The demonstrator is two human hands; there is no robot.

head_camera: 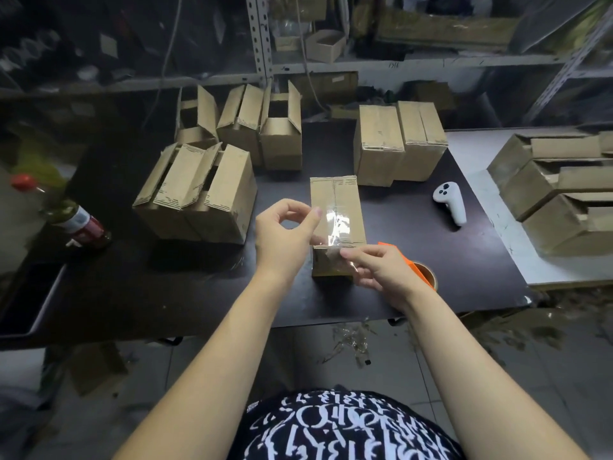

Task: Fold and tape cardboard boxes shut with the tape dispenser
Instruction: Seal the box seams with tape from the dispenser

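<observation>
A small cardboard box (pixel 345 197) with its top flaps folded shut stands on the dark table (pixel 414 247) in front of me. A strip of clear tape (pixel 336 227) stretches above its top seam. My left hand (pixel 285 234) pinches the strip's far end between thumb and fingers. The near end, by the box's front edge, is pinched by my right hand (pixel 378 270). The orange tape dispenser (pixel 421 270) with its roll lies on the table just behind my right hand, partly hidden.
Several open-flapped boxes (pixel 199 190) stand at the left and back. Two closed boxes (pixel 398 141) stand at the back right, more boxes (pixel 557 190) on a white table at the right. A white controller (pixel 451 202) and a bottle (pixel 79 224) lie on the table.
</observation>
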